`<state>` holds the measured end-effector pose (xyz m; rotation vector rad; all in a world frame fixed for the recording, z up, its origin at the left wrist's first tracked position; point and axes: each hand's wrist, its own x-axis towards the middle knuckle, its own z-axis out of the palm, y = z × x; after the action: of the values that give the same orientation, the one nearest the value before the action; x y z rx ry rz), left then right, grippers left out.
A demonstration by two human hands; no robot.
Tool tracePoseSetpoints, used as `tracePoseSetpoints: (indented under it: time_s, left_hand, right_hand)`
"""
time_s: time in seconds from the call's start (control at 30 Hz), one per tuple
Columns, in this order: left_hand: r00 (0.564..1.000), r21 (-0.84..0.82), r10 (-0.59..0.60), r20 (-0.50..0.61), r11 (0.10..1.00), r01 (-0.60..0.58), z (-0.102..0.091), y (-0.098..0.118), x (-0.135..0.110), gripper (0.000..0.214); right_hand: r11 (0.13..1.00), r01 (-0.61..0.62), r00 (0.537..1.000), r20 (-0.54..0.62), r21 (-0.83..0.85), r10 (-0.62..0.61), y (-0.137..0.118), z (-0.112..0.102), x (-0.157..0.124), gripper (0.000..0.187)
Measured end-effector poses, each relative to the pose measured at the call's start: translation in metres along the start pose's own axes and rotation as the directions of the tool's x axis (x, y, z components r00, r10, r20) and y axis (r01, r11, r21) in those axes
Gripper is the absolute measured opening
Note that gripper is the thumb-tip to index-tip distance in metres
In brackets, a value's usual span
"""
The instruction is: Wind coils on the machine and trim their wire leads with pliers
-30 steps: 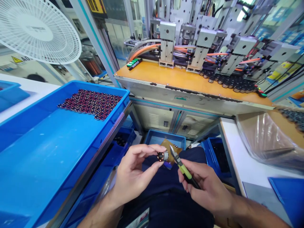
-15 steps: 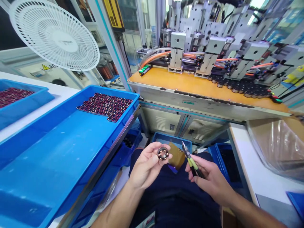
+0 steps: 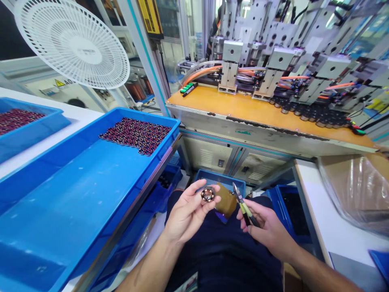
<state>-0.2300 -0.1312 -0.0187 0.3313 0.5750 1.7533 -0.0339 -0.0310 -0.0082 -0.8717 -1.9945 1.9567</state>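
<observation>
My left hand (image 3: 187, 213) pinches a small round motor part (image 3: 208, 194) with copper windings, its open face turned up toward the camera. My right hand (image 3: 267, 229) is closed on small cutters with yellow-green handles (image 3: 244, 207), their tip pointing up just right of the part without touching it. Both hands hover over my lap. A brown pouch-like thing (image 3: 226, 202) lies between and behind them.
A big blue tray (image 3: 75, 194) on the left holds several dark reddish parts (image 3: 136, 135) at its far end. A second blue tray (image 3: 27, 125) sits further left. An orange machine bench (image 3: 258, 111) stands ahead, a white fan (image 3: 73, 42) at upper left, and a plastic bag (image 3: 355, 190) at right.
The left hand has turned the part from sideways to face-up and lifted it slightly. The cutters' tip has drawn back from the part. The view has tilted up and shifted.
</observation>
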Motion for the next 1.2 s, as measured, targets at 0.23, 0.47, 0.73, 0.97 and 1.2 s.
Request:
tracePoseSetpoints:
  time_s: [0.23, 0.47, 0.73, 0.97, 1.2]
  left_hand:
    - [0.997, 0.026, 0.015, -0.075, 1.0, -0.013, -0.003, 0.002, -0.002, 0.018]
    - [0.948, 0.202, 0.046, -0.314, 0.979, 0.019, -0.025, 0.028, -0.041, 0.044]
    - [0.815, 0.681, 0.309, -0.491, 0.719, 0.137, -0.054, 0.104, -0.087, 0.041]
    - [0.726, 0.914, 0.561, -0.399, 0.177, 0.365, -0.151, 0.206, -0.014, 0.029]
    - [0.753, 0.866, 0.525, -0.396, -0.059, 0.497, -0.219, 0.231, 0.054, 0.029]
  right_hand:
    - [0.997, 0.018, 1.0, -0.023, -0.08, -0.02, 0.007, -0.003, 0.002, 0.036]
    - [0.362, 0.398, 0.682, 0.008, -0.843, -0.731, -0.064, -0.055, 0.056, 0.05]
    - [0.149, 0.111, 0.706, -0.028, -0.983, -0.708, -0.148, -0.111, 0.208, 0.061]
    - [0.215, 0.031, 0.744, -0.121, -0.976, -0.657, -0.145, -0.108, 0.262, 0.05]
    - [0.167, 0.039, 0.776, -0.075, -0.985, -0.626, -0.142, -0.113, 0.273, 0.042]
